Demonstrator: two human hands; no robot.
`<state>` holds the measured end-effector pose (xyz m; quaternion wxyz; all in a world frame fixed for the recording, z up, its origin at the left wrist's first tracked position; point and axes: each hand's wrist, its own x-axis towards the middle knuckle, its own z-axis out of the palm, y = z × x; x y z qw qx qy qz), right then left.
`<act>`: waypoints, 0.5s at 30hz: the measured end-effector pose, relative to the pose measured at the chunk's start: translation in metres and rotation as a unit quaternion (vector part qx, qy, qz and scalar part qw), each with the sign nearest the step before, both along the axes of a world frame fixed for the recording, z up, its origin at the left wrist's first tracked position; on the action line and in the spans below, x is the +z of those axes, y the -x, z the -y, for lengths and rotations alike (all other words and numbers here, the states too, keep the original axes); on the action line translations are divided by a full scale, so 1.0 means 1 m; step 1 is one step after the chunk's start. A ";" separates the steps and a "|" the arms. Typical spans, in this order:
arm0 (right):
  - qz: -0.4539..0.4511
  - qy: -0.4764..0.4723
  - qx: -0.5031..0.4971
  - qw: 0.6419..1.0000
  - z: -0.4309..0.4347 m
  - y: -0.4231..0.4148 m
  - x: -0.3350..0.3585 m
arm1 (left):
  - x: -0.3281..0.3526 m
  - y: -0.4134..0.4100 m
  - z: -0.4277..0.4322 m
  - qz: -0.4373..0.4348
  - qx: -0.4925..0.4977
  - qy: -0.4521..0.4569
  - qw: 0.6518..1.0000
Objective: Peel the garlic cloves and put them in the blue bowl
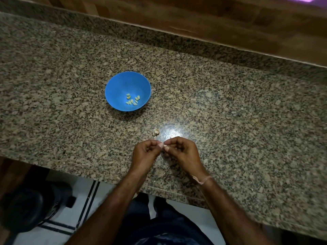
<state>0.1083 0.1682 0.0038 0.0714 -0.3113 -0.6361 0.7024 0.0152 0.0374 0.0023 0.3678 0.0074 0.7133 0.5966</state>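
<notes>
On the floor at the far left stands a dark round object [30, 206], too blurred to name. On the table [230, 106], left of the middle, sits the blue bowl [122, 84], upright, with a small heap of peeled cloves [133, 99] on its bottom. So part of the work seems to be done.

More to the right and nearer to the person, a pale piece of garlic [155, 133] lies on the stone, apart from the bowl and just beyond the hands. I cannot tell if it is skin or cloves not yet peeled.

The left hand [146, 152] and the right hand [182, 151] meet over the table, not far from its front edge. Both have the fingers curled, and the fingertips pinch one small thing between them. I judge it to be a garlic clove [165, 146] that is being peeled, but it is almost hidden. A thin thread [201, 180] goes around the right wrist.

What can go wrong: the clove is small and probably slippery, so a strong pull on the skin may shoot it out of the fingers, perhaps over the near edge and down to the floor. The bowl is well apart, so a thrown clove may miss it. The pale piece is easy to overlook on the speckled stone.
</notes>
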 end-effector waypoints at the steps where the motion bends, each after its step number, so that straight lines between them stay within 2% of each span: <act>1: -0.005 -0.007 -0.004 1.000 0.003 -0.002 0.000 | 0.002 0.000 0.000 0.017 -0.007 0.002 1.000; 6: -0.026 -0.038 -0.024 0.999 0.011 -0.009 -0.001 | 0.007 -0.003 0.000 0.119 -0.012 0.044 0.992; 11: -0.035 -0.036 -0.027 0.998 0.013 -0.011 -0.001 | 0.009 -0.004 -0.003 0.212 0.027 0.030 0.977; 15: -0.045 0.002 -0.042 0.998 0.014 -0.011 -0.003 | 0.009 -0.007 0.000 0.214 0.033 0.008 0.976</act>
